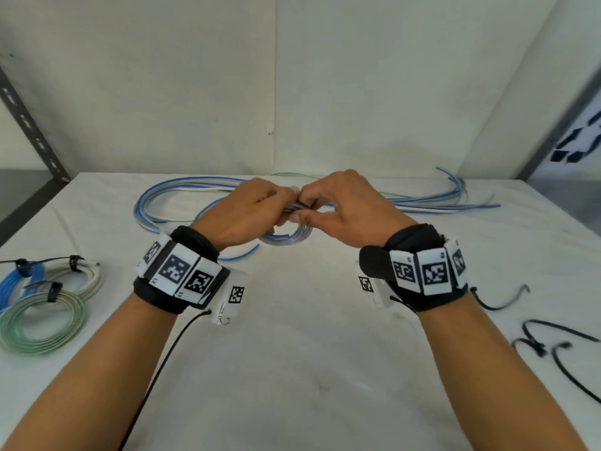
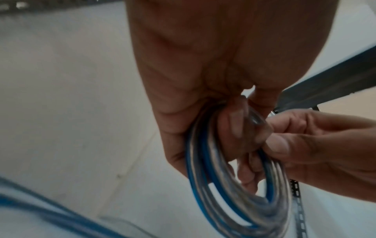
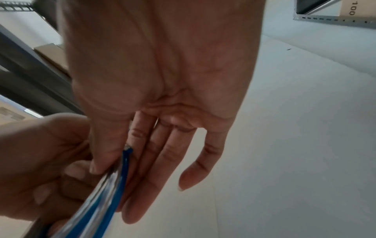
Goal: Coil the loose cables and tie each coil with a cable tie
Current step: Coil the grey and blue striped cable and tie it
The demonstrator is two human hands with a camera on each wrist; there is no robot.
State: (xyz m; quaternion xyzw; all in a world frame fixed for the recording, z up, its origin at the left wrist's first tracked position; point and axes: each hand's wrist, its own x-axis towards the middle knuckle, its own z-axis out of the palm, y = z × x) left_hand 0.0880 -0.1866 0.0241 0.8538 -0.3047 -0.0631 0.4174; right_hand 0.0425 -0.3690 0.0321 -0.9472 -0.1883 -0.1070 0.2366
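Note:
A small coil of blue and clear cable [image 1: 289, 237] hangs between my hands above the middle of the white table [image 1: 292, 369]. My left hand [image 1: 283, 208] grips the top of the coil [image 2: 234, 201], its fingers curled round the loops. From the right, my right hand [image 1: 305, 206] meets it. In the right wrist view its thumb pinches the cut cable end [image 3: 128, 149] against the fingers [image 3: 154, 161]. The stretch of coil inside the hands is hidden.
Loose blue, white and green cables [image 1: 169, 193] lie across the back of the table, ends fanning right [image 1: 455, 200]. Three tied coils, blue [image 1: 19, 281], white [image 1: 92, 275] and green [image 1: 42, 323], sit at the left edge. Black cable ties [image 1: 553, 346] lie at the right.

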